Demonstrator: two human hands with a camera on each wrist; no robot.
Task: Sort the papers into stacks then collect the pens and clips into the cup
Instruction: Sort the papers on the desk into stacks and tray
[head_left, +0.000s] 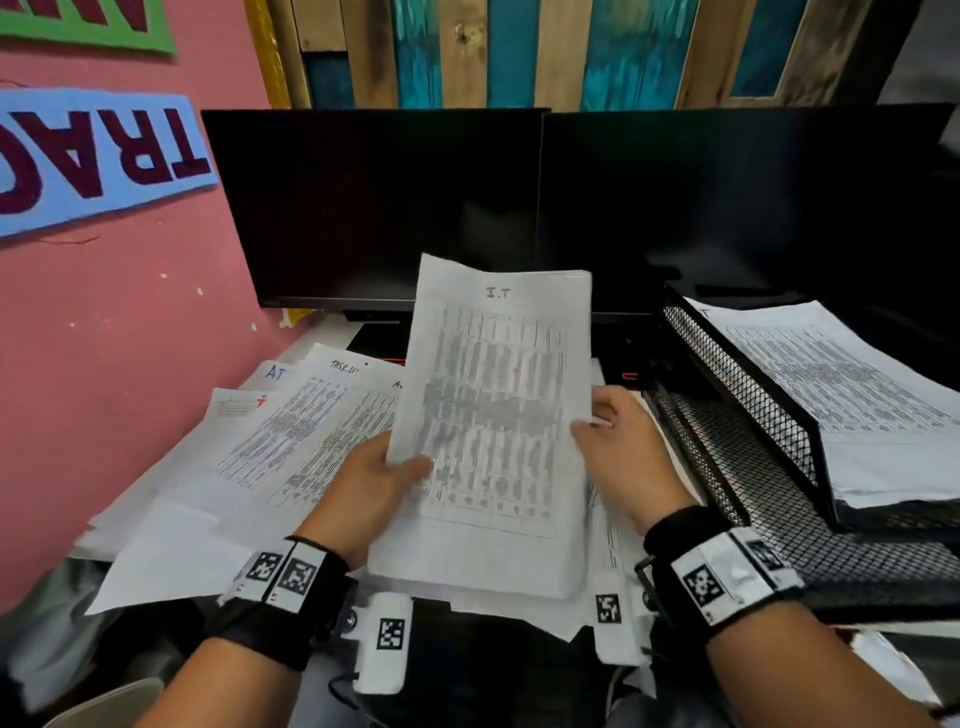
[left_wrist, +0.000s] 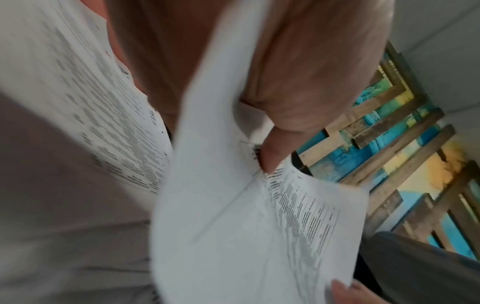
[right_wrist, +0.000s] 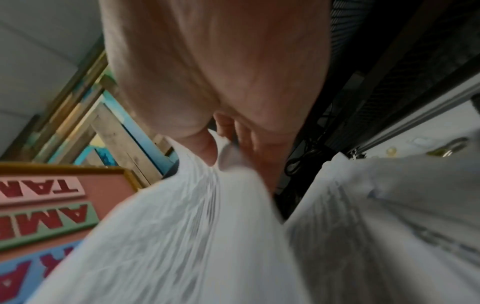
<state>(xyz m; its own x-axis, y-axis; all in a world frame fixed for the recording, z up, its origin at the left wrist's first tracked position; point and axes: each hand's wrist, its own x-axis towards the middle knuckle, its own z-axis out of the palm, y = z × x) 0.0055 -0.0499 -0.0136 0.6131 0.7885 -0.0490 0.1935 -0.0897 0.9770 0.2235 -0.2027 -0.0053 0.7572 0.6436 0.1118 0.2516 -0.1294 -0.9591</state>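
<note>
A sheaf of printed sheets headed "I.T" (head_left: 493, 405) is held tilted up above the desk, between both hands. My left hand (head_left: 402, 467) grips its lower left edge, thumb on the front. In the left wrist view the thumb (left_wrist: 272, 152) presses on the sheaf (left_wrist: 246, 226). My right hand (head_left: 592, 423) pinches the right edge. The right wrist view shows its thumb and fingers (right_wrist: 207, 148) closing on the blurred paper edge (right_wrist: 182, 236). No pens, clips or cup show in any view.
Loose printed papers (head_left: 280, 441) lie spread over the desk's left side, under the sheaf. A black mesh tray (head_left: 753, 395) at the right holds a paper stack (head_left: 841, 379) on its upper tier. Two dark monitors (head_left: 389, 208) stand behind, and a pink wall is at the left.
</note>
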